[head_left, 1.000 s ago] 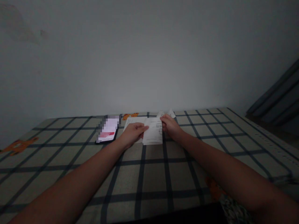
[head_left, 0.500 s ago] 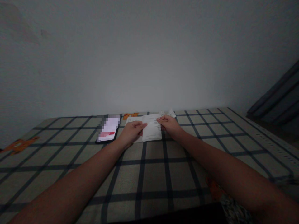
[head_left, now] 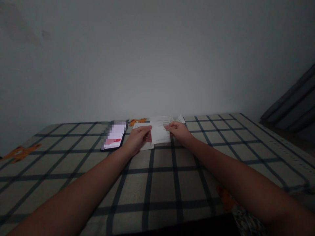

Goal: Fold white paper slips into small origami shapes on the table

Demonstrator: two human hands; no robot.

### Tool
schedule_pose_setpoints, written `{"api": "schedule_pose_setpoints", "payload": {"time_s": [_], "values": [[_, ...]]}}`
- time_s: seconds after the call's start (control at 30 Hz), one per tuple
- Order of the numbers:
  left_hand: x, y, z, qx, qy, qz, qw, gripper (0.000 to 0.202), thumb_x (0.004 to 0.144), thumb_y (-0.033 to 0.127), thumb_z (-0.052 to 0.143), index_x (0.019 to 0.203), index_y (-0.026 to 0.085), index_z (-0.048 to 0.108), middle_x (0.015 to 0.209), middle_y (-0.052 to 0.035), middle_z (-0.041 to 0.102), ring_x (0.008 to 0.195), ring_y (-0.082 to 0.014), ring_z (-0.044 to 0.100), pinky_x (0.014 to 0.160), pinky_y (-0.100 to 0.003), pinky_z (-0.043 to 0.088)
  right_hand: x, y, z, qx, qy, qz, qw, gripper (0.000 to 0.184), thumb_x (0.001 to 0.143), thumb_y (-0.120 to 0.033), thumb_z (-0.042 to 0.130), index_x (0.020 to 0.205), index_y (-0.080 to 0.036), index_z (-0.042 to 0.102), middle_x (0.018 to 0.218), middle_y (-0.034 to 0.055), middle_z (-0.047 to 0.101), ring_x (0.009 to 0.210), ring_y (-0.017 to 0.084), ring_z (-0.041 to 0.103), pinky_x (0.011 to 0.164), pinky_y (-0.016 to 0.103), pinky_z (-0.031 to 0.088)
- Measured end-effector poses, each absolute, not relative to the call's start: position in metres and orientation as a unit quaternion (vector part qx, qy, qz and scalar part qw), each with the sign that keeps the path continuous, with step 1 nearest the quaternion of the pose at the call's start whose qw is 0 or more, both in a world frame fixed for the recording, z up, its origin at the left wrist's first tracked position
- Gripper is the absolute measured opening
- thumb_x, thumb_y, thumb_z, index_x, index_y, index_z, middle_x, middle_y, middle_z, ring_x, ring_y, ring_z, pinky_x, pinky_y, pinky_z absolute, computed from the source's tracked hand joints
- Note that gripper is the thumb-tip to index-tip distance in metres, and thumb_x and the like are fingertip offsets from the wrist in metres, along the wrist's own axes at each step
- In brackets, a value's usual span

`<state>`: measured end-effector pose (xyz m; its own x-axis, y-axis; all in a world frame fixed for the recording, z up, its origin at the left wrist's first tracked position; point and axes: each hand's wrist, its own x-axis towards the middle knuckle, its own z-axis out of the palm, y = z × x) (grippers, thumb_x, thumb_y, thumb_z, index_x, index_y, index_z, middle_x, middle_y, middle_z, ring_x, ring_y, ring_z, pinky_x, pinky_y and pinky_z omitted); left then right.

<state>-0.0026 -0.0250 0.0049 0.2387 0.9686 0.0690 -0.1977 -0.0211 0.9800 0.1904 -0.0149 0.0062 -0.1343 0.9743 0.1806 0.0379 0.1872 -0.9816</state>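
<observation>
A white sheet of paper (head_left: 160, 133) with faint print is held up between my two hands. My left hand (head_left: 137, 138) pinches its left edge between thumb and fingers. On the opposite side, my right hand (head_left: 179, 131) is closed on the right edge. Beneath my left hand lies another pale sheet (head_left: 147, 147), partly covered by the hand and the held paper. Behind my right hand, some crumpled white paper (head_left: 181, 118) shows near the wall; its lower part is hidden.
A phone (head_left: 115, 136) with a lit, partly blurred screen lies left of my left hand. Everything rests on a checked cloth (head_left: 162, 183) with orange animal figures. A grey wall (head_left: 157, 65) rises directly behind, and dark striped fabric (head_left: 295, 95) hangs at the right.
The held paper has shifted slightly up and away, its bottom edge now higher, uncovering more of the sheet below. Both hands keep their grip nearly in place; the phone has not moved.
</observation>
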Motion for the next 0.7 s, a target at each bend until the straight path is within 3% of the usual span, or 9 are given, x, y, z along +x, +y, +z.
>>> {"api": "schedule_pose_setpoints", "payload": {"time_s": [0.23,0.43,0.7], "values": [[-0.0029,-0.025,0.0038,0.57,0.417,0.427,0.564,0.021,0.067,0.033,0.066,0.072,0.013,0.062,0.056,0.0002,0.056,0.046,-0.0077,0.05,0.049,-0.021,0.043,0.1911,-0.0156,0.0121,-0.442,-0.563,0.451,0.534,0.026,0.063,-0.037,0.065,0.068,-0.015,0.052,0.061,-0.0017,0.055,0.053,0.008,0.047,0.05,0.021,0.037],[-0.0023,-0.0271,0.0079,0.561,0.453,0.461,0.517,0.022,0.068,0.034,0.065,0.073,0.013,0.061,0.056,0.0016,0.056,0.045,-0.0067,0.049,0.048,-0.02,0.042,0.1885,-0.0168,0.014,-0.431,-0.527,0.504,0.531,0.028,0.065,-0.035,0.064,0.082,-0.013,0.06,0.074,0.0033,0.061,0.059,0.009,0.054,0.056,0.023,0.044],[-0.0027,-0.0276,0.0091,0.567,0.465,0.464,0.497,0.023,0.069,0.035,0.064,0.071,0.012,0.061,0.056,0.0,0.057,0.045,-0.0075,0.051,0.046,-0.02,0.041,0.1901,-0.0132,0.009,-0.434,-0.537,0.491,0.531,0.019,0.065,-0.029,0.064,0.072,-0.013,0.058,0.066,0.0012,0.06,0.055,0.009,0.054,0.054,0.024,0.044]]}}
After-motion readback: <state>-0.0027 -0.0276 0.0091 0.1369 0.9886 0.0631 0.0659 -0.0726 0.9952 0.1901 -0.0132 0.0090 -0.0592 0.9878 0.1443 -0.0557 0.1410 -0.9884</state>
